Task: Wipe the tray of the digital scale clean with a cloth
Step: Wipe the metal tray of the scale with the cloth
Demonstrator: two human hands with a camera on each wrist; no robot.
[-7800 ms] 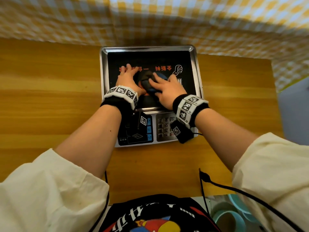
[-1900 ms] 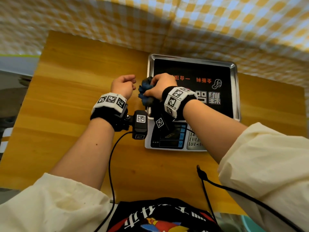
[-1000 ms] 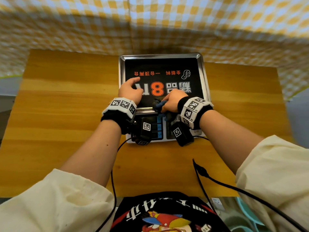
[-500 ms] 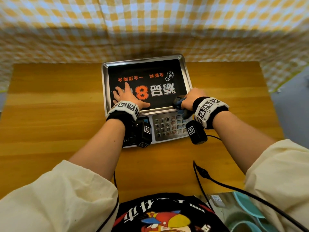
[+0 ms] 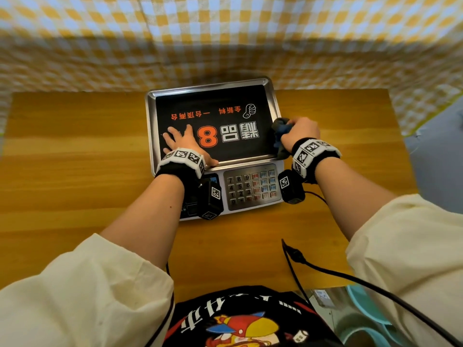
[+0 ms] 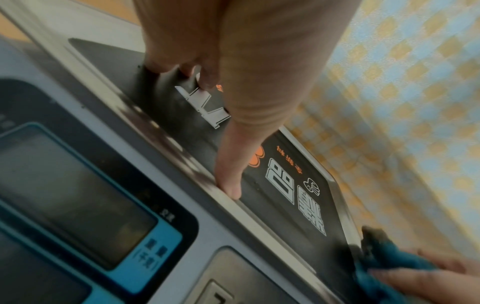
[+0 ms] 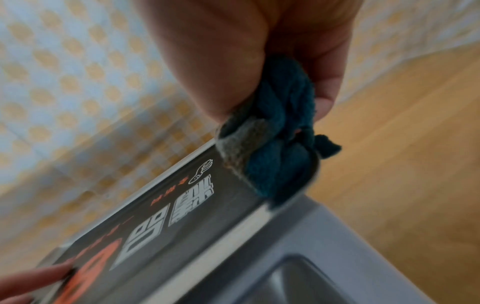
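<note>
The digital scale's steel tray [image 5: 150, 126] carries a black printed sheet with orange and white characters. My left hand [image 5: 184, 144] lies flat with straight fingers on the tray's near-left part, its thumb [image 6: 228, 181] along the front rim. My right hand [image 5: 299, 131] grips a bunched blue and grey cloth [image 5: 280, 126] against the tray's right rim. In the right wrist view the cloth [image 7: 275, 156] sits over the rim [image 7: 311, 174], pinched between fingers and thumb. The cloth [image 6: 384, 257] also shows at the lower right of the left wrist view.
The scale's keypad [image 5: 251, 187] and display [image 6: 72, 197] face me at the front. The scale stands on a wooden table [image 5: 75, 159] against a yellow checked cloth backdrop [image 5: 225, 38]. A black cable [image 5: 313, 265] crosses the table's near edge. Teal bowls [image 5: 370, 321] sit below right.
My right hand has slid the cloth from the tray's near-right corner up along the right rim. The left hand stays pressed flat on the tray's left part.
</note>
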